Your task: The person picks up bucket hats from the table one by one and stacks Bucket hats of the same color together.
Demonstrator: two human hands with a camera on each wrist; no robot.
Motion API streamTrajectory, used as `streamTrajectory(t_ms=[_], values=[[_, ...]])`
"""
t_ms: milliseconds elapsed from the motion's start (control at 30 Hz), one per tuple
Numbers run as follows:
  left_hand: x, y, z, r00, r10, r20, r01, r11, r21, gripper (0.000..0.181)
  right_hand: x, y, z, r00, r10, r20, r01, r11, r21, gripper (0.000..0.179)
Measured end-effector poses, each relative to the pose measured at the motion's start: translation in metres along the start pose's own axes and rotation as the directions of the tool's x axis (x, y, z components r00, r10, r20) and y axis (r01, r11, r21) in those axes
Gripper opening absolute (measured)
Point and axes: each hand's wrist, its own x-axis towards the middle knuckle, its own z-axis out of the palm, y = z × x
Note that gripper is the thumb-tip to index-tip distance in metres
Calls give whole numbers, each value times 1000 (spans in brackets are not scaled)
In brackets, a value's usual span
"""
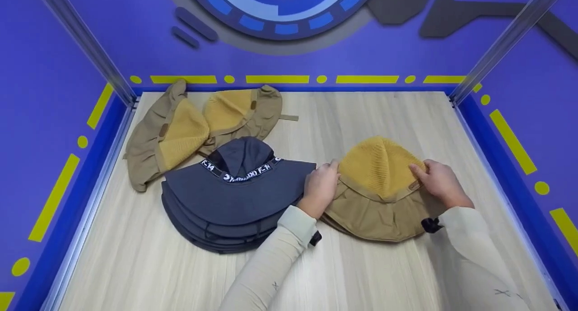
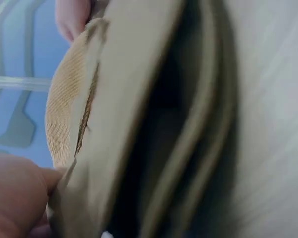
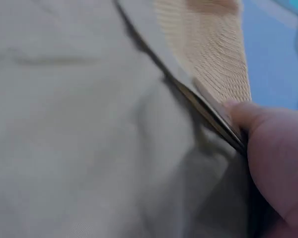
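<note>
A sun hat with a ribbed yellow crown and khaki brim [image 1: 381, 216] lies at the right of the table. At its left side, my left hand [image 1: 321, 187] pinches the band where crown and brim meet. My right hand [image 1: 443, 183] grips the opposite side by the small brown label [image 1: 414, 185], thumb on top. More khaki brim edges [image 2: 188, 129] show beneath the top one in the left wrist view, so hats seem stacked there. In the right wrist view the right thumb presses the seam of the brim [image 3: 89, 139]; the other fingers are hidden.
Left of my left hand sits a stack of dark grey wide-brimmed hats [image 1: 226, 202] with a lettered band. Behind it lie two more yellow-and-khaki hats, one on its side [image 1: 144, 139] and one near the back edge [image 1: 268, 112]. Blue walls [image 1: 293, 62] enclose the wooden table [image 1: 361, 284].
</note>
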Motion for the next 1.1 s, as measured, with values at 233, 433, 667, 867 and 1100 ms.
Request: streamTrajectory(t_ms=[233, 433, 667, 867, 1100], values=[[-4, 0, 11, 994, 72, -79, -61, 989, 135, 22, 5, -6, 14, 997, 79, -13, -80, 994, -71, 54], [-10, -4, 11, 985, 95, -141, -73, 986, 150, 24, 9, -51, 22, 977, 59, -206, -53, 998, 30, 57], [-16, -2, 7, 986, 68, -150, -46, 989, 142, 24, 1, -106, 56, 973, -174, -152, 176, 984, 4, 58], [-18, 3, -11, 986, 99, -132, -77, 984, 163, 22, -4, -107, 86, 999, -37, -40, 38, 999, 33, 70], [-4, -14, -71, 987, 90, -131, -84, 995, 48, 25, -4, -102, 99, 998, 19, -67, -15, 998, 60, 71]])
